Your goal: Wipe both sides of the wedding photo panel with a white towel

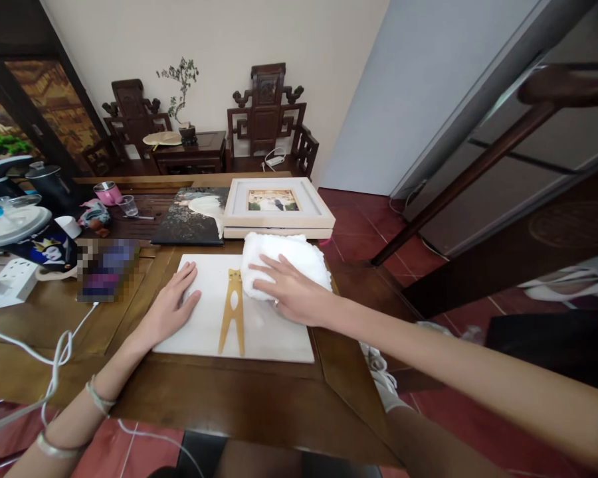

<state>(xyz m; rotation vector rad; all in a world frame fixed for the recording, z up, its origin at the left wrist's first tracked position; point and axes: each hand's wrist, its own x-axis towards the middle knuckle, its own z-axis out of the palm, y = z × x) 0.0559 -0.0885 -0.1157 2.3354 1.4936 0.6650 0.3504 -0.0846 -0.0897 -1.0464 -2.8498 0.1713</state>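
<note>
A white board (199, 325) lies flat on the dark wooden table. My left hand (174, 305) rests on the board's left side, its fingers stretched out and holding nothing. On the board's middle is a yellow, two-legged tool (234, 312) with an oval hole, like a flat clothespin; neither hand touches it. A folded, fluffy white cloth (309, 259) covers the board's upper right corner. Palm down on that cloth lies my right hand (294, 292), fingers spread. What is under the cloth is hidden.
Behind the board are a framed picture (279, 199) on a box and a dark photo panel (192, 216). To the left stand a lidded cup (44, 245), a blurred-out phone-like item (109, 269), a power strip (10, 282) and a white cable (57, 352). The table edge (349, 378) is at right.
</note>
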